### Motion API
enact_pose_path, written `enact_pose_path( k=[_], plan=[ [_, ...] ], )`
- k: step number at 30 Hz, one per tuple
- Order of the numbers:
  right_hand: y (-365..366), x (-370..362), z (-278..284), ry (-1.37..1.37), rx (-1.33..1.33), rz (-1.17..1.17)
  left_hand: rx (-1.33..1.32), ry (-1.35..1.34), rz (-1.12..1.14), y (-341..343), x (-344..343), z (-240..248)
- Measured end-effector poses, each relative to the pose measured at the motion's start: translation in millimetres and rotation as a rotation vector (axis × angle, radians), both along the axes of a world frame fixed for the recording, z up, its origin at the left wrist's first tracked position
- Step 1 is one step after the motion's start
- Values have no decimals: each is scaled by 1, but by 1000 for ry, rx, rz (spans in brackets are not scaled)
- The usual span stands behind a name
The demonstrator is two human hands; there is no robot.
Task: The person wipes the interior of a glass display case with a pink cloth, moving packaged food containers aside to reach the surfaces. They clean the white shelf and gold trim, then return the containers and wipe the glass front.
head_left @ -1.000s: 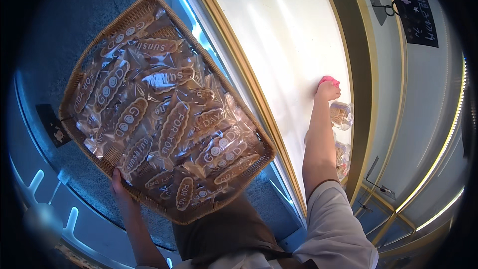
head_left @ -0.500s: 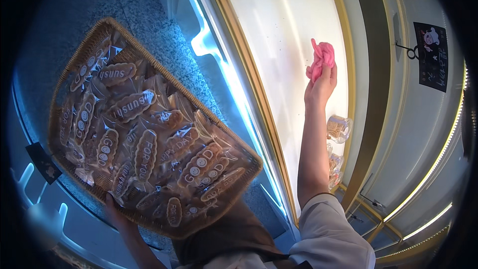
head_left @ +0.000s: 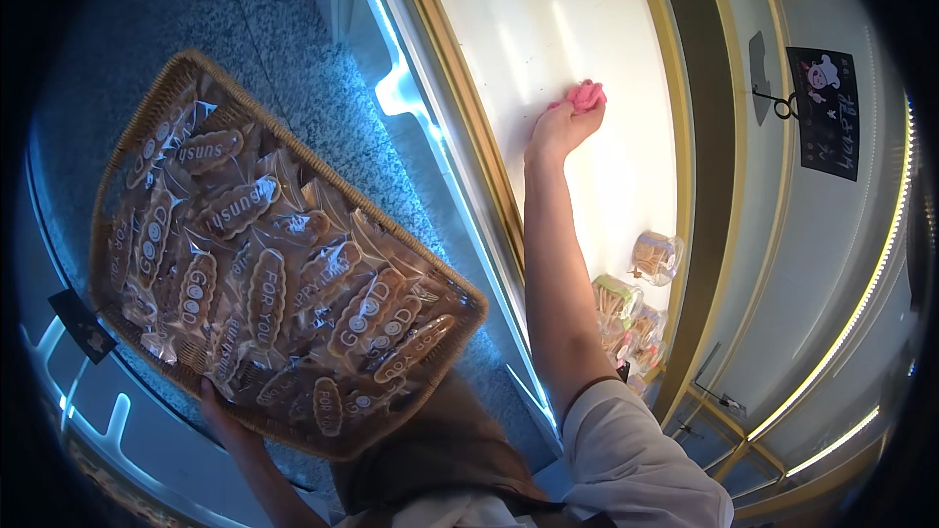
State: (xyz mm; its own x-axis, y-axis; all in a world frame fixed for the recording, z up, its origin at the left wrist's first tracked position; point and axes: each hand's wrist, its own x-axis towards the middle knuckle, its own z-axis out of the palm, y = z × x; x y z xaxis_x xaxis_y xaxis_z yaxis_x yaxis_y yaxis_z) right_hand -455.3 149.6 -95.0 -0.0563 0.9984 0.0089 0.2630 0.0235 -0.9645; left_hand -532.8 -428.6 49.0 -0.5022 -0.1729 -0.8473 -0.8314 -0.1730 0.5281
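Note:
My right hand (head_left: pixel 562 129) grips a bunched pink cloth (head_left: pixel 587 96) over the white shelf (head_left: pixel 509 49) of a lit display case. The fingers are closed around the cloth, and whether it touches the surface is hard to tell. On my left, a wicker basket (head_left: pixel 293 142) is held tilted against my body. Inside it lie many clear-wrapped, bone-shaped brown biscuits (head_left: pixel 264 301) with white lettering. My left hand (head_left: pixel 220 411) holds the basket's lower left rim; most of its fingers are hidden beneath it.
Clear tubs of small snacks (head_left: pixel 655 259) stand at the shelf's near right, beside my right forearm. A yellow frame (head_left: pixel 460 88) edges the case. On the right, a black sign (head_left: pixel 827 112) hangs by a hook. Speckled floor (head_left: pixel 264 29) shows at the far left.
My right hand has moved left across the white shelf with the pink cloth. More of the tubs show now. The basket has shifted slightly left in view, still held by my left hand.

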Motion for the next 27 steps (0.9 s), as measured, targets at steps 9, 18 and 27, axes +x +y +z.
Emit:
enact_pose_path(
  k=[9, 18, 27],
  plan=[
    [49, 42, 66, 235, -90, 4, -60, 25, 11, 1, 10, -3],
    [213, -31, 10, -135, 26, 166, 3, 120, 7, -5, 13, -9],
    [54, -107, 78, 85, -218, 499, -60, 46, 17, 1, 17, 2]
  ],
)
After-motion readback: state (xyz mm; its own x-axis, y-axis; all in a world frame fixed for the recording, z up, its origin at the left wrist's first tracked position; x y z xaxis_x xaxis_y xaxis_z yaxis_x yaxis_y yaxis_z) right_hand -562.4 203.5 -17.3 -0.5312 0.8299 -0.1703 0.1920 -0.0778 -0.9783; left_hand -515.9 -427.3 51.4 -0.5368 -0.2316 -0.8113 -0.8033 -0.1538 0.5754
